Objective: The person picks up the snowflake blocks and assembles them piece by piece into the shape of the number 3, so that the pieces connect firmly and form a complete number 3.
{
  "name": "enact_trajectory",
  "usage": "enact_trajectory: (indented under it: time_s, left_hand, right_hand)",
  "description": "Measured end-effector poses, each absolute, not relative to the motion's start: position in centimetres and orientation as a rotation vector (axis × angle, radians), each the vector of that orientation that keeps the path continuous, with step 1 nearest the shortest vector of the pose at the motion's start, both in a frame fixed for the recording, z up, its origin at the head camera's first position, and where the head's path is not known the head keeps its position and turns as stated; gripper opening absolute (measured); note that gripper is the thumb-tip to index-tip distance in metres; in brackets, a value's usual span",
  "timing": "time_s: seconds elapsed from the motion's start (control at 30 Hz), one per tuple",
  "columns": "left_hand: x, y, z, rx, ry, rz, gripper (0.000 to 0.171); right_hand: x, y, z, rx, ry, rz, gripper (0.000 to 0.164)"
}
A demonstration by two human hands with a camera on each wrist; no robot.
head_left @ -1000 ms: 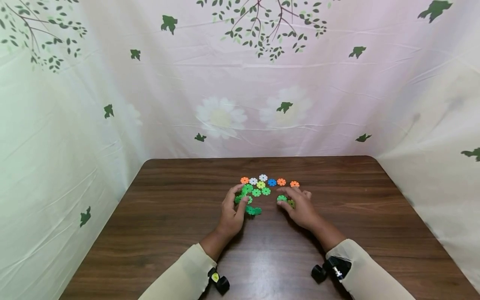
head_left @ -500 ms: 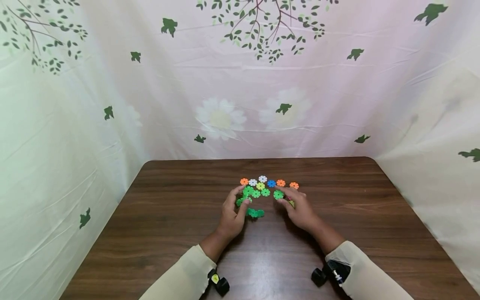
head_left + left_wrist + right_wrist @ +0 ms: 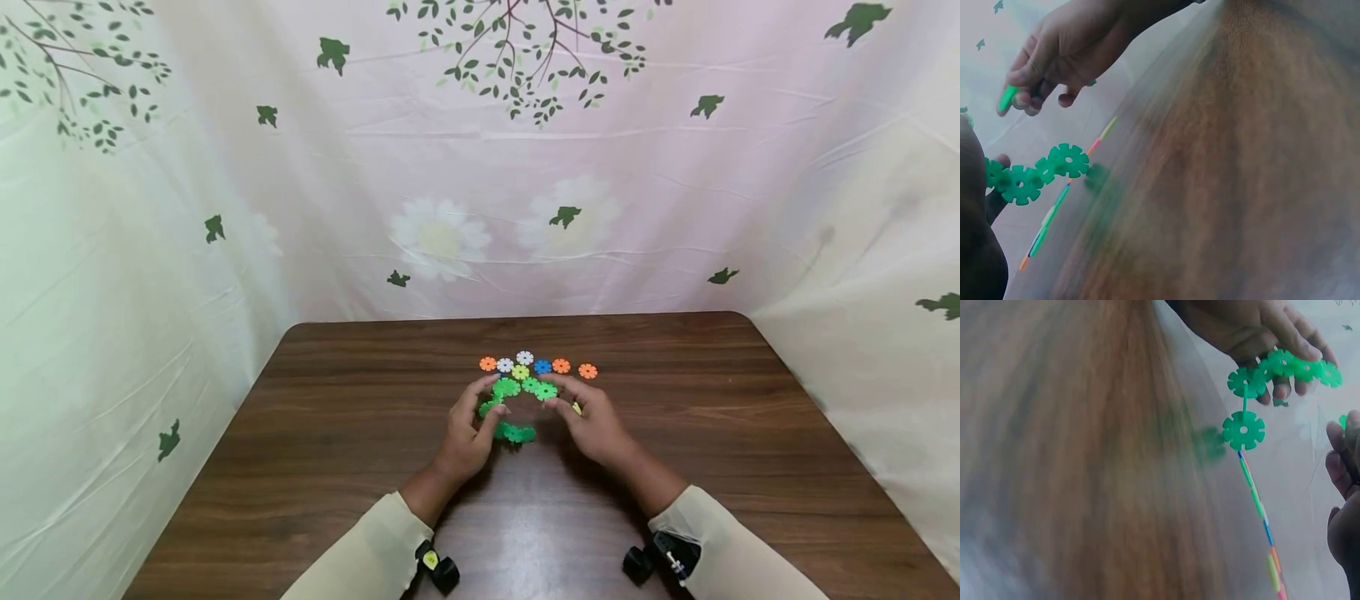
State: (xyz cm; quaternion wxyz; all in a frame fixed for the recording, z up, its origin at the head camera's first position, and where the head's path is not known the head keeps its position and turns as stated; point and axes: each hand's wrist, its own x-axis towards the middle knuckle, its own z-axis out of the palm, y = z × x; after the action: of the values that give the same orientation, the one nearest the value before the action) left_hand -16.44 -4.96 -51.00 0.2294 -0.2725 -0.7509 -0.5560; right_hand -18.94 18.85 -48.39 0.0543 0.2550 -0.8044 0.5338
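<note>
My left hand grips a curved chain of interlocked green notched discs, raised above the table. The chain's lower discs hang free below the fingers, one standing edge-on in the right wrist view. Across from it, my right hand pinches a single green notched disc between thumb and fingertips. That disc appears nearly edge-on in the left wrist view, apart from the chain. A yellow disc lies partly hidden behind the right hand.
Loose notched discs lie flat beyond the hands: orange discs, white discs, a blue disc, a yellow-green disc and a green disc. The brown wooden table ends at a patterned cloth.
My right hand has brought its green disc leftward, towards the chain. The left hand has shifted slightly right and nearer to me with the chain, still gripping it.
</note>
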Motion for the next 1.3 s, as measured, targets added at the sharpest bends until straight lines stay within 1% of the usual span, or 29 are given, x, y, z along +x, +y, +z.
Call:
enact_trajectory:
  time_s: [0.3,0.6,0.77,1.13,1.3]
  left_hand:
    - [-16.3,-5.0,-50.7,-0.87,-2.118,-1.389,0.049]
    - [-16.5,-4.6,-50.5,-0.965,-2.048,-1.265,0.065]
    - [-16.7,-4.6,-50.5,-1.03,-1.972,-1.239,0.069]
    - [-16.4,-4.6,-50.7,-1.032,-1.983,-1.268,0.071]
    - [-16.4,-4.6,-50.6,-1.044,-1.988,-1.283,0.066]
  right_hand:
    - [-17.9,18.1,-47.4,0.744,-2.431,1.739,0.034]
    - [-17.7,17.9,-46.9,0.744,-2.372,1.724,0.032]
    - [-17.5,18.0,-46.7,0.818,-2.402,1.733,0.033]
    - [-17.5,18.1,-47.0,0.911,-2.401,1.778,0.034]
    - [-17.5,18.1,-46.7,0.921,-2.403,1.785,0.034]
